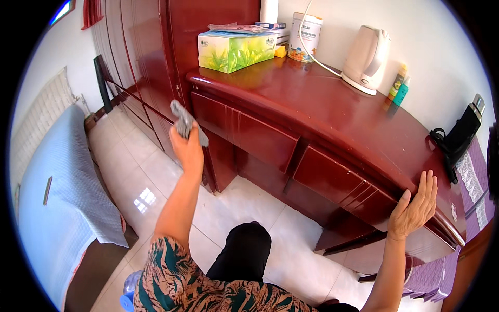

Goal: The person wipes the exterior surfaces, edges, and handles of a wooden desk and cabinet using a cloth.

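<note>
My left hand (188, 147) is closed round a bunched grey cloth (183, 120), held up beside the left end of a glossy dark red desk (291, 96). Part of the cloth hangs past my fingers toward the desk's left drawer front (244, 130). My right hand (414, 210) lies flat on the desk's front edge at the right, its fingers stretched out over the top, holding nothing. Just beyond those fingertips stands a black item with a strap (460, 130), whose kind I cannot make out.
On the desk stand a green tissue box (236, 51), a white can (304, 37), a pale electric kettle (366, 60) with a white cord (323, 66), and two small bottles (399, 88). A red wardrobe (140, 57) rises at left. Nearer is a bed with a blue cover (57, 171).
</note>
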{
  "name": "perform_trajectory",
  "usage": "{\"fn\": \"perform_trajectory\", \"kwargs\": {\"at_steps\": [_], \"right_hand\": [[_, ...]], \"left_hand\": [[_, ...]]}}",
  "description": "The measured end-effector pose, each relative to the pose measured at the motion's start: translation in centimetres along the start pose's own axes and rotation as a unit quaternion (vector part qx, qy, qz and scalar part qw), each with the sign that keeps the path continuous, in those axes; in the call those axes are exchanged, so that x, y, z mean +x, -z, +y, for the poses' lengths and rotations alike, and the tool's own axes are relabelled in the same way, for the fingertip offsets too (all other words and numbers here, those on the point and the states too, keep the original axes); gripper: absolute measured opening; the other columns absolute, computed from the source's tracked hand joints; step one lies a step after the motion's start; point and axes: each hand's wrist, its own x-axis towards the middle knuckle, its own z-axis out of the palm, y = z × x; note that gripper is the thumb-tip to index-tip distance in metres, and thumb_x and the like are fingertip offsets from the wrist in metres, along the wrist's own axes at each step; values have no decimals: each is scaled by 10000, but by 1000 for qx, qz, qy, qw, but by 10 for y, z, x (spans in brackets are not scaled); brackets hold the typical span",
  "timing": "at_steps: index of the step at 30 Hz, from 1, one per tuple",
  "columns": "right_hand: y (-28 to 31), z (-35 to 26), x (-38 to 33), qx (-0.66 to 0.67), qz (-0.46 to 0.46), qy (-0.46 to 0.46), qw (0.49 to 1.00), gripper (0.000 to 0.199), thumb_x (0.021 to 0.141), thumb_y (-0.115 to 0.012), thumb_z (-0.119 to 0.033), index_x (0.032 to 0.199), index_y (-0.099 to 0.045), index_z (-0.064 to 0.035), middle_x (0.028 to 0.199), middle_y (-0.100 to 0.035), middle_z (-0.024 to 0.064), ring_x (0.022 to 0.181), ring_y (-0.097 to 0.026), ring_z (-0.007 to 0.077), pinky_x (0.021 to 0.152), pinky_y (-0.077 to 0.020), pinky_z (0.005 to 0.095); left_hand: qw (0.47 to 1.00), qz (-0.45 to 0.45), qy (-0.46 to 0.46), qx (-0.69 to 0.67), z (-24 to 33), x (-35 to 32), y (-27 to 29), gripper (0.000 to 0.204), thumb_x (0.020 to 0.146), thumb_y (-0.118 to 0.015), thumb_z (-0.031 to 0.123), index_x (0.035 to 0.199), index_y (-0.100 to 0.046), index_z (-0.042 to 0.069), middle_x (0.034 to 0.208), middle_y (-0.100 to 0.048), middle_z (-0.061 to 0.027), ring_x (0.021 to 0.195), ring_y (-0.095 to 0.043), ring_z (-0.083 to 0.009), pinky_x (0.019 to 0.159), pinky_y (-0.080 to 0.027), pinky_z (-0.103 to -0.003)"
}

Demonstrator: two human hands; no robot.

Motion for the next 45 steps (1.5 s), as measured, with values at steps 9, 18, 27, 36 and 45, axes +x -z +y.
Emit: {"fn": "perform_trajectory", "kwargs": {"at_steps": [9, 18, 27, 36, 45], "right_hand": [[-2, 0, -2, -6, -5, -1, 1000, 473, 972, -410, -275, 1364, -510, -30, 1393, -538, 98, 1328, -456, 270, 1086, -270, 382], [-4, 1, -4, -3, -4, -5, 1000, 461, 959, -424, -259, 1350, -522, -34, 1363, -558, 90, 1305, -474, 272, 1089, -278, 381], [-4, -1, -3, 5, 9, -5, 1000, 447, 957, -450, -258, 1341, -531, -44, 1348, -565, 94, 1279, -488, 277, 1080, -292, 390], [-7, 5, -7, -14, 7, 8, 1000, 454, 974, -439, -288, 1340, -530, -35, 1336, -575, 88, 1269, -494, 277, 1080, -291, 389], [-6, 4, -7, -19, 13, 18, 1000, 444, 974, -435, -285, 1325, -544, -35, 1309, -593, 86, 1244, -516, 276, 1069, -309, 386]], "left_hand": [[940, 30, -185, 284, 13, 69, -56, 365, 820, -686, 187, 1131, -599, 17, 1081, -644, -142, 1067, -542, -346, 942, -437, -434], [903, -44, -338, 263, 9, 65, -39, 318, 799, -670, 121, 1086, -618, -4, 1098, -622, -166, 1099, -525, -368, 967, -426, -432], [873, -206, -429, 101, 88, -49, -52, 416, 673, -693, 73, 1074, -620, -14, 1131, -560, -164, 1095, -509, -373, 962, -413, -444], [857, -214, -468, 28, 107, -95, -79, 377, 661, -718, 174, 1020, -653, 75, 1069, -567, -87, 1060, -521, -338, 965, -402, -460], [903, -64, -409, 119, 24, -18, -65, 332, 768, -621, 114, 1080, -599, 2, 1163, -585, -186, 1128, -517, -399, 1009, -389, -496]]}}
